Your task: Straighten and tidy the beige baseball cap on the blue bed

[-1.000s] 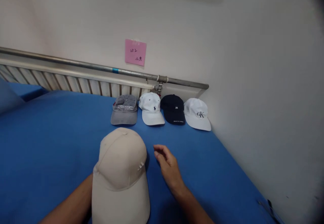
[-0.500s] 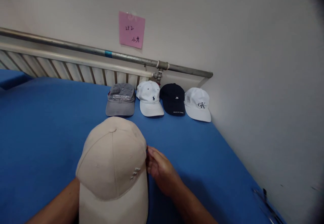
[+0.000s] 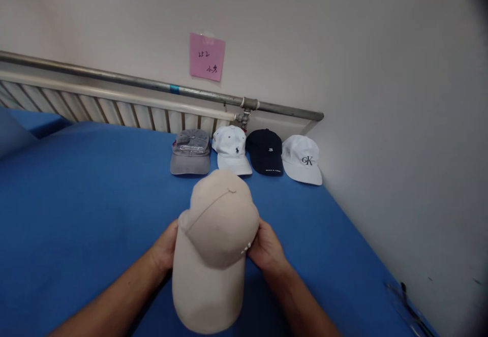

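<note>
A beige cap (image 3: 221,235) is held up over the blue surface (image 3: 95,200), its brim toward me. My left hand (image 3: 166,245) grips its left edge, and my right hand (image 3: 267,245) grips the right edge; the fingertips of both are hidden by the cap. Behind it stands a row of caps: a grey cap (image 3: 190,151), a white cap with a small dark logo (image 3: 232,150), a black cap (image 3: 265,151) and a white cap with "CK" letters (image 3: 302,159). The beige cap's crown is slightly dented on the left.
A metal pipe (image 3: 125,79) and a white radiator (image 3: 91,104) run along the wall behind the surface. A pink note (image 3: 207,57) is stuck on the wall. Eyeglasses (image 3: 409,309) lie at the lower right, near the wall.
The beige cap has moved right and farther from me, and looks smaller. My left hand has come into sight at its left edge. The view has shifted slightly.
</note>
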The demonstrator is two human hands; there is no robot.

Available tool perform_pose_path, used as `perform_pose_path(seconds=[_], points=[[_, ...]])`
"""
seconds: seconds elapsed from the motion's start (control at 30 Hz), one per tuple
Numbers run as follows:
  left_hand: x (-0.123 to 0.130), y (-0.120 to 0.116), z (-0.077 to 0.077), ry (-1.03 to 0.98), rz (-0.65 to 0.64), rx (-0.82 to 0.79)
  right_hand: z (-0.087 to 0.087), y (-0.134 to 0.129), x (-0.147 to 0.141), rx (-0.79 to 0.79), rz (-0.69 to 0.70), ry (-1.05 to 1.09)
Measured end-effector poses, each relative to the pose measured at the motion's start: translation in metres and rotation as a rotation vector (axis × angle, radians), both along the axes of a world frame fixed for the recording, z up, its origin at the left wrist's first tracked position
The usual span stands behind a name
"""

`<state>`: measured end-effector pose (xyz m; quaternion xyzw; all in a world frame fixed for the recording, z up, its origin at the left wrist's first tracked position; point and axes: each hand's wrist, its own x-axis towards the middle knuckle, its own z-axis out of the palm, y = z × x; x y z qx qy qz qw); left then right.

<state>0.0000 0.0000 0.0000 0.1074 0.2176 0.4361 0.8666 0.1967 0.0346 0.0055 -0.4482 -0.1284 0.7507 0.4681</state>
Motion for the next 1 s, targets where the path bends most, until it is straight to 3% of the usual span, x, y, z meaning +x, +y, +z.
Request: perform_pose_path(seconds=[0.17,0.23,0.47,1.0], points=[[-0.005,0.007,0.010,-0.042,0.179,-0.030,-0.007,0.011,0.011,0.023,-0.031,0.002],[-0.007,0.007,0.012,-0.083,0.191,-0.014,-0.010,0.011,0.012,0.036,-0.032,0.003],[-0.012,0.010,0.000,-0.076,0.283,0.099,-0.014,0.012,0.012,0.071,-0.004,0.014],[-0.015,0.013,0.001,-0.095,0.220,0.109,-0.007,0.010,0.010,0.096,-0.032,0.022]])
